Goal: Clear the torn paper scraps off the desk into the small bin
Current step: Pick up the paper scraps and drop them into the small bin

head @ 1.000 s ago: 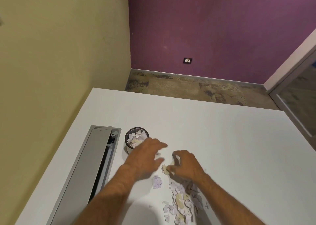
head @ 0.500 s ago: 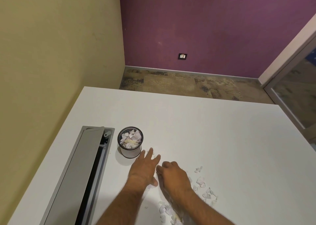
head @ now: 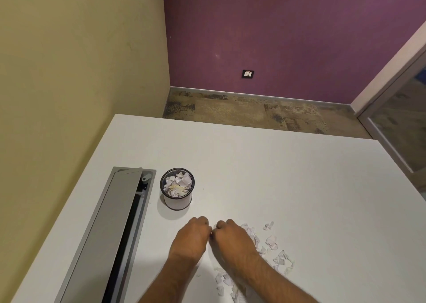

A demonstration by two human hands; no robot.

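Filling most of the lower view is a white bench (head: 288, 176), running away toward a purple wall at twelve o'clock and a yellow wall at nine o'clock. Sitting along the bench's nine o'clock side is a long grey cable tray (head: 115, 229) with its hinged lid tilting open over a dark slot. Just beside the tray's far end, at about eleven o'clock from the hands, a small mesh bin (head: 177, 202) is standing upright, already holding a heap of torn paper. Reaching in from six o'clock are two bare forearms. The left hand (head: 192, 235) and the right hand (head: 232, 238) are lying knuckles-up on the bench, almost touching each other, fingers curling under. Whether either grip is pinching paper cannot be told, since the fingertips are hiding beneath the hands. Lying scattered on the bench at three to five o'clock of the right hand, some touching it, are the torn paper scraps (head: 272, 245), white and pale lilac. More are lying at six o'clock beneath the right forearm. On the purple wall, a small dark socket plate (head: 247, 74) is sitting low.
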